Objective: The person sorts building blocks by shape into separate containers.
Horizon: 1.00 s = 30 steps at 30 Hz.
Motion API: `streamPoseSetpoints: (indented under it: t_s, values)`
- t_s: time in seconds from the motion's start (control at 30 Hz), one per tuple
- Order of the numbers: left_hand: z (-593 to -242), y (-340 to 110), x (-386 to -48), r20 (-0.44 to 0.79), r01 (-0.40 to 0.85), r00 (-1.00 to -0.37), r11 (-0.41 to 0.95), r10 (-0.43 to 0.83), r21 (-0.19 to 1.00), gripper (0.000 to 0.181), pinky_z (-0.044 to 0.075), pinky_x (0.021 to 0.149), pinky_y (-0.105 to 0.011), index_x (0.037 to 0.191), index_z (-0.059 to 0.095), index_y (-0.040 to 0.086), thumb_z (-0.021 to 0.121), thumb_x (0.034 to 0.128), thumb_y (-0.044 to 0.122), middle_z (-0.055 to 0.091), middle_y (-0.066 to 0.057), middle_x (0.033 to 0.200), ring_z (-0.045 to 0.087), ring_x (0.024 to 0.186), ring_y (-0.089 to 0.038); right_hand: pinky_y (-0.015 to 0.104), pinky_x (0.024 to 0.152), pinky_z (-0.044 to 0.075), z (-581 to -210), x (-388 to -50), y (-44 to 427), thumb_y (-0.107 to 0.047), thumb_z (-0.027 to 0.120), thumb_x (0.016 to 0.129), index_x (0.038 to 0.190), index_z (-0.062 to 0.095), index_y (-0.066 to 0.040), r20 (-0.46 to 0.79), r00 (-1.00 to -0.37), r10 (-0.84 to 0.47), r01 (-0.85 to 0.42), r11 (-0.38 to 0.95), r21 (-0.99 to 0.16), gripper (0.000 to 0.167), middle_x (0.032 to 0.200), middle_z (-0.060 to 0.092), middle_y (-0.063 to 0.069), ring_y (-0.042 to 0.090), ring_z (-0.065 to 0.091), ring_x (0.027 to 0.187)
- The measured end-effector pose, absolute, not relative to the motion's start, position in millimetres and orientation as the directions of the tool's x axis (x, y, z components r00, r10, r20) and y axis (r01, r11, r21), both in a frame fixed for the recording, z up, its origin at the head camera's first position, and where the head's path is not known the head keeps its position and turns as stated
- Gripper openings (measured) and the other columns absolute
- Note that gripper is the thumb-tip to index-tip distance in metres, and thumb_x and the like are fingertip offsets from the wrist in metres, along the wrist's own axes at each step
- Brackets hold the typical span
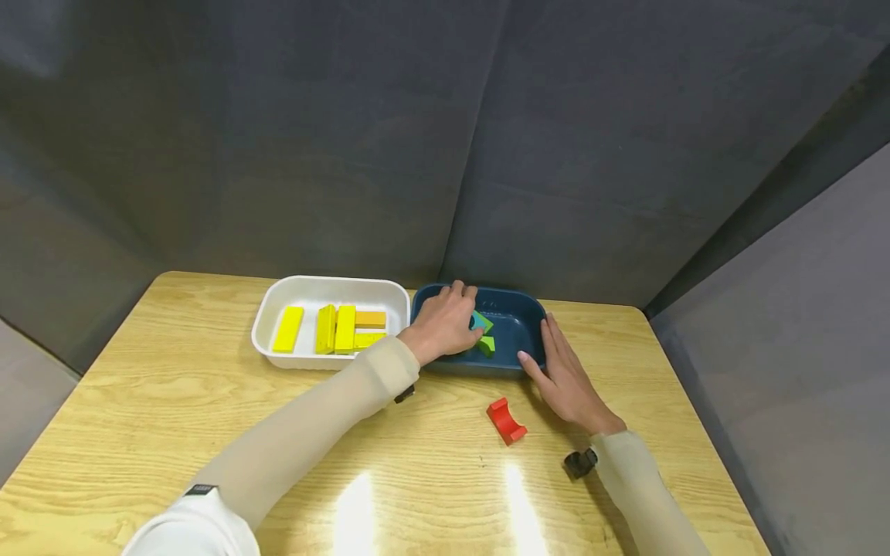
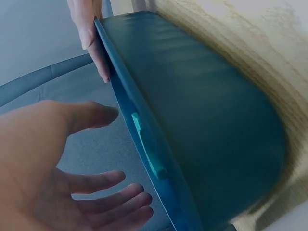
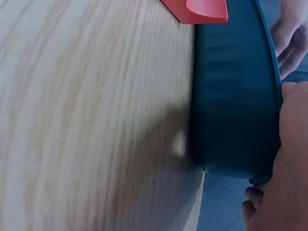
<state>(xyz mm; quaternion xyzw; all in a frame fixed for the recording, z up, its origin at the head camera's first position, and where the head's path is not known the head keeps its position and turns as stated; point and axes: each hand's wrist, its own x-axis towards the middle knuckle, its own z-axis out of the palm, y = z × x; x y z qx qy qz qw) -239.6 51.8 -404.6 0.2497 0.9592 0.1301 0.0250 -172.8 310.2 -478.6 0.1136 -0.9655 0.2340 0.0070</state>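
Note:
My left hand (image 1: pixel 448 320) is over the left part of a dark blue tray (image 1: pixel 526 303). Its thumb and fingers are spread apart with nothing between them in the left wrist view. Beside it in the tray are a teal block (image 1: pixel 478 318) and green blocks (image 1: pixel 488 346), partly hidden by the hand. My right hand (image 1: pixel 570 382) rests against the tray's right front corner, fingers straight along the right side and thumb at the front rim. In front of the tray a red block (image 1: pixel 506 422) with a curved notch lies on the table.
Left of the blue tray stands a white tray (image 1: pixel 263 328) holding several yellow blocks (image 1: pixel 344 330) and an orange block (image 1: pixel 371 319). Both trays sit near the back edge of a wooden table (image 1: pixel 313 463). A dark curtain (image 1: pixel 313 139) hangs behind it.

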Motion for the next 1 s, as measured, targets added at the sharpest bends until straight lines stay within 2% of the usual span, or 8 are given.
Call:
streamPoseSetpoints:
  t_s: [0.5,1.0]
  values:
    - [-407,35,-224,0.073,0.491,-0.865,0.808,0.496,0.325,0.072,0.058,0.102,-0.042,0.159,0.046,0.000,0.071,0.1032,0.039,0.051,-0.020,0.154,0.060,0.128,-0.034,0.069,0.129,0.013,-480,-174,312,-0.056,0.041,0.113,0.172,0.004,-0.001,0.063,-0.975,-0.213,-0.219,0.868,-0.445,0.088,0.181,-0.006,0.012,0.043,0.006,0.165]
    - [-406,24,-201,0.159,0.524,-0.851,0.785,0.501,0.331,0.071,0.057,0.104,-0.041,0.156,0.052,0.002,0.074,0.1003,0.040,0.057,-0.016,0.149,0.062,0.126,-0.032,0.068,0.129,0.013,-481,-176,314,-0.056,0.041,0.113,0.171,0.004,0.000,0.074,-0.973,-0.221,-0.230,0.860,-0.455,0.088,0.180,-0.006,0.014,0.041,0.004,0.165]
